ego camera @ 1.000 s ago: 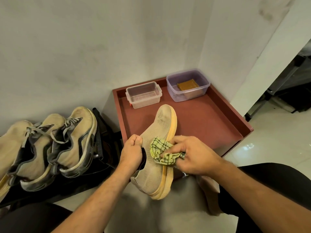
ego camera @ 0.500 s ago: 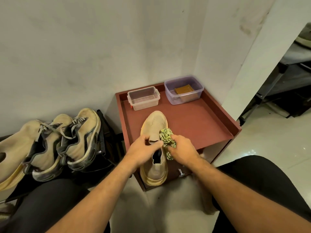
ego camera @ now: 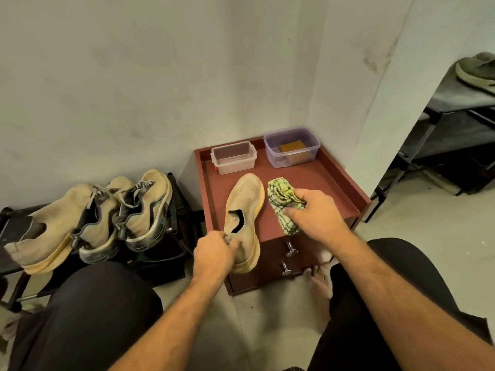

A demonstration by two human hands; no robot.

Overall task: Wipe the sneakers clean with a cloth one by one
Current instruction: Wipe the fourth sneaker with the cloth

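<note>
A tan slip-on sneaker (ego camera: pixel 245 207) with a yellow sole lies upright on the red-brown cabinet top (ego camera: pixel 316 180), toe pointing away, heel overhanging the front edge. My left hand (ego camera: pixel 214 254) grips its heel collar. Just right of the shoe, my right hand (ego camera: pixel 316 214) holds a bunched green-and-white cloth (ego camera: pixel 281 195) against the cabinet top, apart from the sneaker. Three more tan sneakers (ego camera: pixel 146 210) sit on a low black rack at the left.
A clear rectangular tub (ego camera: pixel 233 160) and a purple-tinted tub (ego camera: pixel 293 145) holding a brown block stand at the back of the cabinet top. Two metal drawer knobs (ego camera: pixel 290 249) stick out below. A dark shoe (ego camera: pixel 476 70) rests on a black shelf rack at right. My bare foot (ego camera: pixel 318 279) is beside the cabinet.
The sneaker went from tilted in both hands to flat on the cabinet top. My right hand drew the cloth off the shoe to its right side. My left hand slid back to the heel.
</note>
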